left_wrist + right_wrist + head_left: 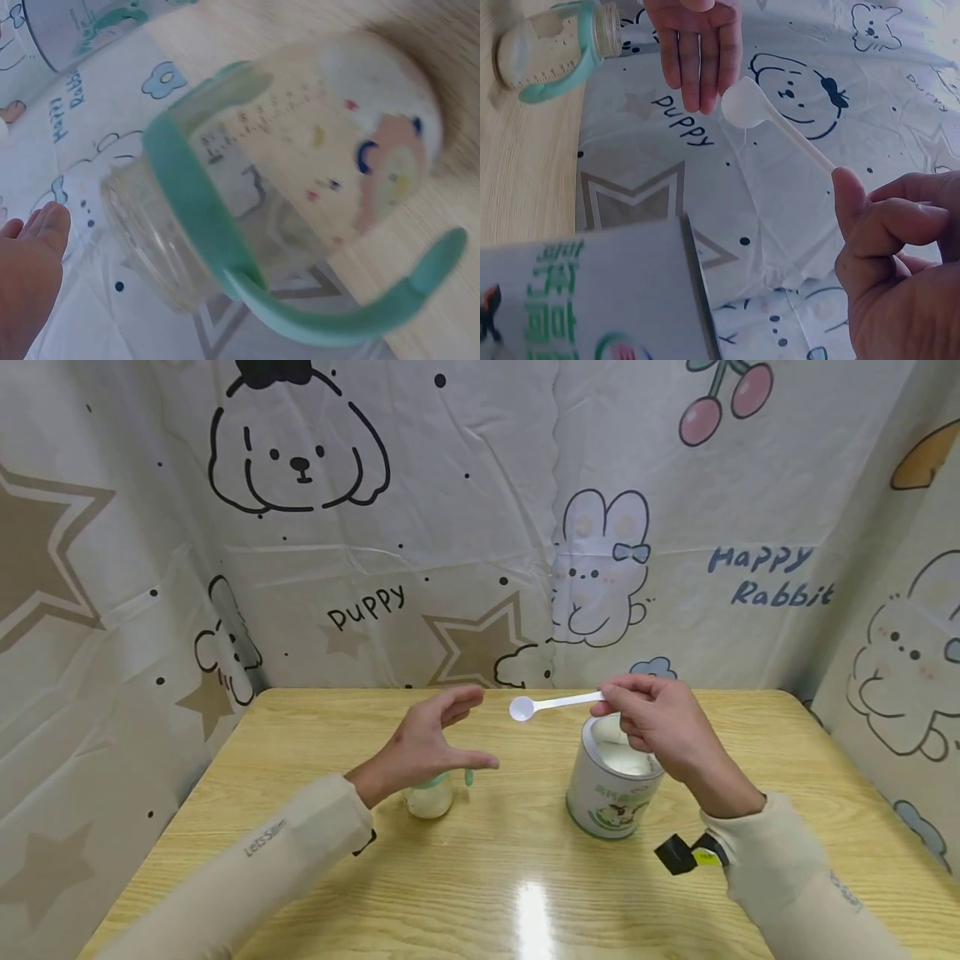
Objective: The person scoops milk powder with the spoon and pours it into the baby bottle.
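My right hand (pixel 663 718) pinches the handle end of a white measuring scoop (pixel 555 702), held level above and left of an open milk powder can (pixel 603 806). In the right wrist view the scoop (pixel 748 105) points toward the other hand; whether its bowl holds powder I cannot tell. My left hand (pixel 423 735) is raised with fingers straight and thumb apart, holding nothing. Below it stands a baby bottle (pixel 430 802), partly hidden by that hand in the head view. The left wrist view shows the bottle (pixel 292 165) uncapped, with a green collar and handles.
Both the can and the bottle stand on a wood-grain table (pixel 495 877). A printed cloth (pixel 480 485) with cartoon animals hangs behind the table and along both sides. A black strap piece (pixel 677 854) is at the right cuff.
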Demonstrator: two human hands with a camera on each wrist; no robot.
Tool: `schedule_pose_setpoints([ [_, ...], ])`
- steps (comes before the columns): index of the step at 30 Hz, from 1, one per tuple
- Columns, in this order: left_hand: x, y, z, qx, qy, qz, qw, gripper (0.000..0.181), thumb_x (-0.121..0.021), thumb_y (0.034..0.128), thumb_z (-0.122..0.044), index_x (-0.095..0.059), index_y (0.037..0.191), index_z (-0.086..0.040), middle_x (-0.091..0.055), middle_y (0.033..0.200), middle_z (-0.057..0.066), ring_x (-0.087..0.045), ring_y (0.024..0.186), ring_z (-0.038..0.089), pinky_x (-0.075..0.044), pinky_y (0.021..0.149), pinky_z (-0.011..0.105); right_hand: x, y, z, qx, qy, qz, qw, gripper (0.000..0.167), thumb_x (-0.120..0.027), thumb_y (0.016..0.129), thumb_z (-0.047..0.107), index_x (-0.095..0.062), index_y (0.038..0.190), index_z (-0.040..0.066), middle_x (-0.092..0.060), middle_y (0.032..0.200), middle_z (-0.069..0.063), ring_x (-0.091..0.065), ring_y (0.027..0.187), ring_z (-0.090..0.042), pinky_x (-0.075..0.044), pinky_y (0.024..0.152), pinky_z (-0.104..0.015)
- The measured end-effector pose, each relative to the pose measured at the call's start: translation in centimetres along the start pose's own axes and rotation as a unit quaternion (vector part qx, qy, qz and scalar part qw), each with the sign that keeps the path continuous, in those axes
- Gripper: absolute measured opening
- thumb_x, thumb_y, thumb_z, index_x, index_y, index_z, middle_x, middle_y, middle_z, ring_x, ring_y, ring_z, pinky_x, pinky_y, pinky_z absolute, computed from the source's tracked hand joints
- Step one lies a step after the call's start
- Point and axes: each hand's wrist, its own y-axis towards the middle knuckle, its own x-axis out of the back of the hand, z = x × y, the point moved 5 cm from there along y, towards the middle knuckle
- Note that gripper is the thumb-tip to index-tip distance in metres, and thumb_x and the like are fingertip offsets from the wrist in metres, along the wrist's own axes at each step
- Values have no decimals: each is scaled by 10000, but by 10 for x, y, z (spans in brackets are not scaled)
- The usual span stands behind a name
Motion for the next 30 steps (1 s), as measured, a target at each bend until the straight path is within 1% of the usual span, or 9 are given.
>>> schedule_pose_setpoints([
  [5, -8, 6, -6, -52, 53, 29, 10000, 898, -926, 703, -126, -448, 1451, 15, -500, 1468, 142, -482, 1354, 246, -392, 1109, 241, 12, -3, -2, 33, -37, -68, 10000, 367, -600, 1021, 245, -557, 1195, -75, -696, 827, 38, -358, 511, -36, -296, 432, -160],
  [9, -14, 12, -11, -47, 71, 89, 9999, 908, -927, 704, -141, -444, 1462, -9, -489, 1482, 115, -472, 1362, 210, -387, 1104, 219, 19, -4, -4, 78, 31, -110, 9999, 320, -598, 1022, 219, -566, 1166, -65, -693, 816, 46, -368, 513, -36, -308, 428, -152],
  [12, -19, 16, -14, -72, 53, 113, 9999, 909, -927, 705, -142, -444, 1464, -20, -491, 1481, 107, -471, 1362, 203, -386, 1102, 213, 25, -5, -6, 75, 18, -127, 9999, 251, -596, 1023, 213, -583, 1102, -25, -694, 819, 39, -382, 524, -42, -331, 429, -153],
  [13, -21, 17, -15, -78, 42, 109, 9999, 909, -928, 704, -142, -444, 1464, -20, -493, 1479, 106, -472, 1361, 204, -386, 1100, 209, 26, -5, -7, 77, 69, -130, 9999, 238, -599, 1021, 208, -586, 1087, -20, -695, 817, 34, -384, 523, -43, -335, 427, -153],
  [16, -26, 20, -17, -113, -39, 113, 9999, 911, -931, 697, -134, -445, 1457, -1, -504, 1466, 121, -482, 1352, 214, -389, 1098, 210, 32, -7, -9, 51, 264, -144, 9995, 161, -612, 1014, 198, -615, 1022, 37, -696, 808, 21, -397, 525, -46, -348, 425, -148],
  [19, -33, 23, -17, -91, -101, 169, 9998, 917, -933, 693, -132, -443, 1455, 10, -502, 1466, 134, -483, 1352, 223, -393, 1097, 213, 37, -8, -12, 11, 456, -158, 9988, 106, -621, 1008, 190, -642, 995, 87, -694, 799, 16, -405, 524, -48, -357, 423, -146],
  [20, -35, 23, -17, -87, -111, 200, 9997, 918, -933, 694, -132, -442, 1456, 11, -500, 1468, 138, -483, 1353, 224, -394, 1097, 214, 40, -9, -13, -2, 446, -169, 9989, 91, -619, 1010, 192, -649, 987, 108, -693, 800, 19, -410, 529, -49, -359, 424, -146],
  [27, -50, 28, -18, -142, -135, 384, 9991, 913, -930, 698, -125, -440, 1456, 13, -484, 1478, 161, -474, 1361, 236, -390, 1097, 208, 53, -12, -19, 49, 430, -186, 9989, 115, -602, 1019, 178, -651, 977, 82, -689, 805, 14, -401, 514, -45, -346, 414, -148],
  [30, -55, 30, -18, -98, -155, 420, 9990, 921, -931, 696, -124, -434, 1459, 16, -478, 1482, 164, -471, 1362, 241, -388, 1097, 207, 57, -13, -22, 46, 461, -181, 9988, 112, -600, 1021, 179, -660, 975, 97, -683, 804, 22, -405, 518, -41, -349, 416, -149],
])
